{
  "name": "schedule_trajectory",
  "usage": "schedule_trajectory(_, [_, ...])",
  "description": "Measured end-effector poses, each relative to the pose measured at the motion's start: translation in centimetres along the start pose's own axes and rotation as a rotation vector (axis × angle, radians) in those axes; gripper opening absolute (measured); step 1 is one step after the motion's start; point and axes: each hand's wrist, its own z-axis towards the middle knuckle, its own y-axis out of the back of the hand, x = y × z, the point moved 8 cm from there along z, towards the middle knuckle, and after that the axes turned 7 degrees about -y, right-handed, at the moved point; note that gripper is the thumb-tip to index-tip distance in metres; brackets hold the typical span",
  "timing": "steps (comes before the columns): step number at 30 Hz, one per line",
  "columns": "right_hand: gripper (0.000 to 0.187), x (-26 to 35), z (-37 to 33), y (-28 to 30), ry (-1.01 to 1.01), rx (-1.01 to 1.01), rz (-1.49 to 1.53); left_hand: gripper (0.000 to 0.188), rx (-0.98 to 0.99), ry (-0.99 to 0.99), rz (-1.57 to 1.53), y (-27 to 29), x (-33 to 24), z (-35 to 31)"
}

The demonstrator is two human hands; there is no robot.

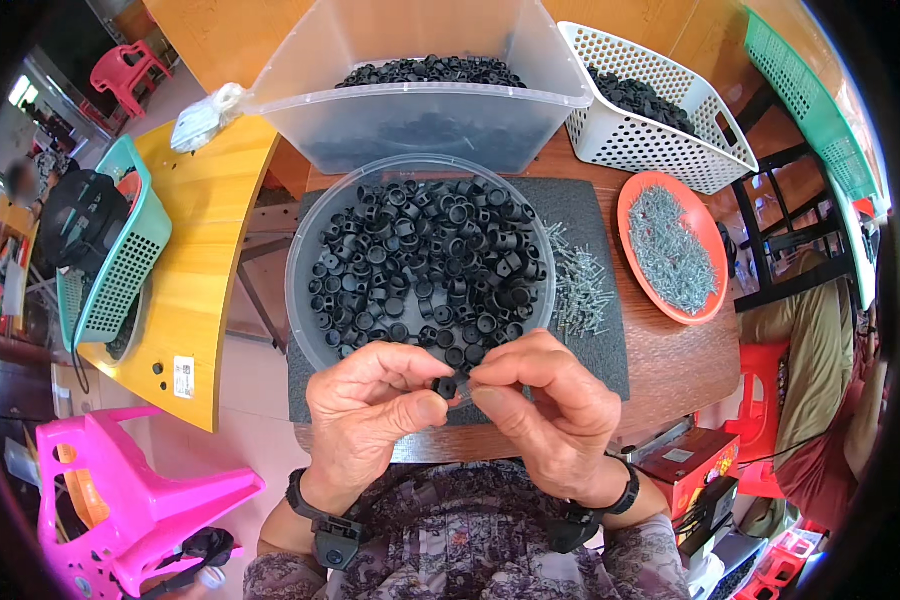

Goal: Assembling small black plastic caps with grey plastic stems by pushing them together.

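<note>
Between the thumb and forefinger of my left hand (365, 410) is a small black plastic cap (444, 387). My right hand (550, 405) is beside it, thumb and forefinger pinched close to the cap. What those fingers hold, if anything, is too small to make out. Both hands are over the near rim of a round clear tub (304, 300) filled with many similar black caps (420, 255). To the tub's right, a pile of silvery screws (582, 290) lies on a dark foam mat (608, 365). More screws (673, 250) fill an orange plate (626, 235).
Behind the tub stand a large translucent bin (420, 130) and a white perforated basket (650, 155), both containing black parts. At left, a yellow table (205, 250) carries a green basket (130, 260). A pink stool (150, 480) stands at lower left. Another person (820, 370) sits at right.
</note>
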Motion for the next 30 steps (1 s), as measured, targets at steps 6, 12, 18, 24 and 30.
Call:
schedule_trajectory(6, [0.019,-0.5,-0.1,-0.4,0.032,-0.04,-0.024,0.026,-0.015,0.006,0.05,0.3,0.1,-0.2])
schedule_trajectory(12, [0.021,0.7,0.1,-0.6,0.173,-0.023,-0.174,0.025,-0.015,0.002,0.101,0.3,0.2,-0.3])
schedule_trajectory(18, [0.027,1.6,-0.4,-1.1,0.314,-0.001,-0.325,0.025,-0.034,-0.01,0.125,0.4,0.0,-0.4])
schedule_trajectory(24, [0.025,1.6,-0.9,-1.6,0.357,0.052,-0.343,0.02,0.018,-0.135,0.319,0.2,-0.8,-0.6])
schedule_trajectory(30, [0.037,1.4,-1.2,-2.1,0.389,0.121,-0.341,0.019,0.015,-0.117,0.344,0.7,-1.0,-1.0])
